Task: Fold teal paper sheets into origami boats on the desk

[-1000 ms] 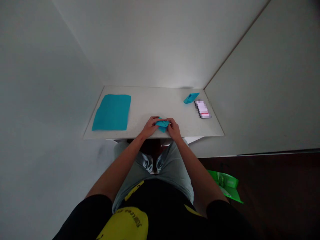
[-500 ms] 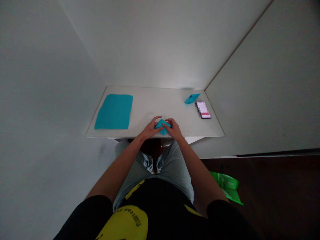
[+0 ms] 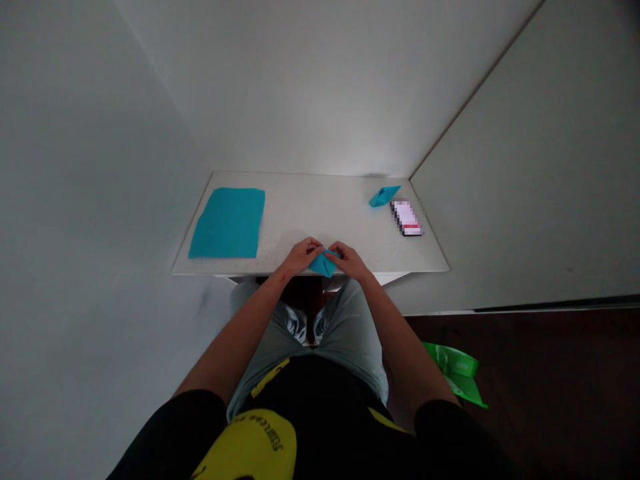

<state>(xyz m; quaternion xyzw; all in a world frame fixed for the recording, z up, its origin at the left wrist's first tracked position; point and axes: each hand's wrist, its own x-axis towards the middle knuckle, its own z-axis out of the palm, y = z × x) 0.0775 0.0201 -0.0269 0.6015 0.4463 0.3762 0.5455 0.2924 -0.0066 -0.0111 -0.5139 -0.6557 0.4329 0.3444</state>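
Head view: folded blue paper [image 3: 323,267] at the table's [image 3: 315,207] near edge, between the hands; left hand [image 3: 301,256] and right hand [image 3: 351,261] both pinch its far side, neither nearer. Long axis unclear. Folded paper boat [image 3: 385,197] near table's far right corner.

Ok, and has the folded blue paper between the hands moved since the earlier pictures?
Yes, toward the near edge of the white table: the lower tip of the folded blue paper now overlaps that edge in view; earlier it stopped short.
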